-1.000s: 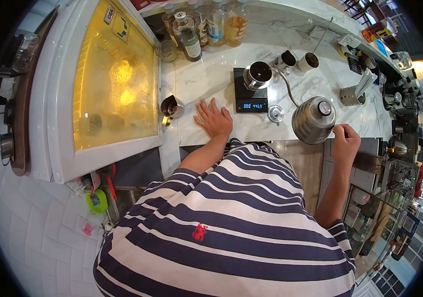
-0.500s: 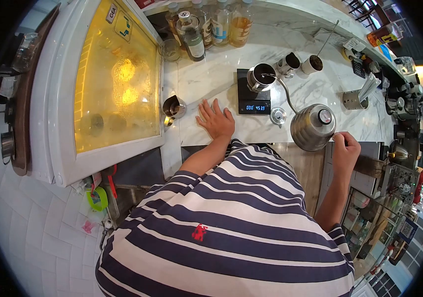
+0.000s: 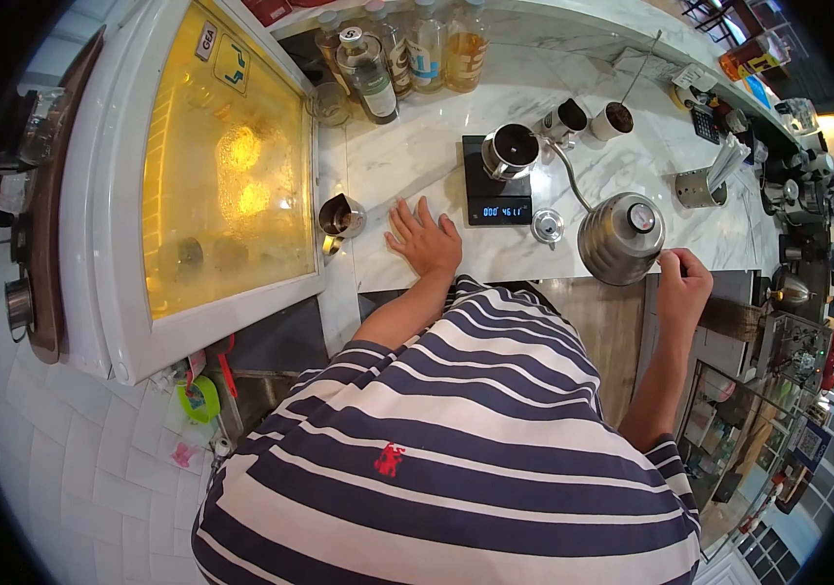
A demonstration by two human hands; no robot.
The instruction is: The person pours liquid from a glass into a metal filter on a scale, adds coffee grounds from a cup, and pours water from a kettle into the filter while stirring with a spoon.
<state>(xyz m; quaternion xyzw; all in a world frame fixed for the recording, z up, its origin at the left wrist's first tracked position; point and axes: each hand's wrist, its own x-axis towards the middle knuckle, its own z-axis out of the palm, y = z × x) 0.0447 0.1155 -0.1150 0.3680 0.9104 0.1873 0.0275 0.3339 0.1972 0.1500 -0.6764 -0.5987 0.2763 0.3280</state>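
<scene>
My left hand (image 3: 427, 241) lies flat on the marble counter with its fingers spread, left of a black digital scale (image 3: 498, 200) with a lit blue display. On the scale stands an open metal pot (image 3: 512, 154) with dark contents. My right hand (image 3: 682, 281) is closed round the handle side of a steel gooseneck kettle (image 3: 622, 241). The kettle's spout (image 3: 570, 174) reaches up to the right side of the pot; no stream shows. Close to the scale sits a small round metal lid (image 3: 547, 226). A steel pitcher (image 3: 341, 217) stands left of my left hand.
A glass-door fridge (image 3: 232, 166) fills the left side. Several bottles (image 3: 424, 49) stand at the back. Behind the pot are a metal cup (image 3: 567, 119) and a cup of dark grounds (image 3: 615, 120). A holder (image 3: 698, 189) with white sticks is at the right.
The kettle has moved slightly up and right, and its spout has drawn back from over the pot. The scale's display has changed. My left hand stays flat.
</scene>
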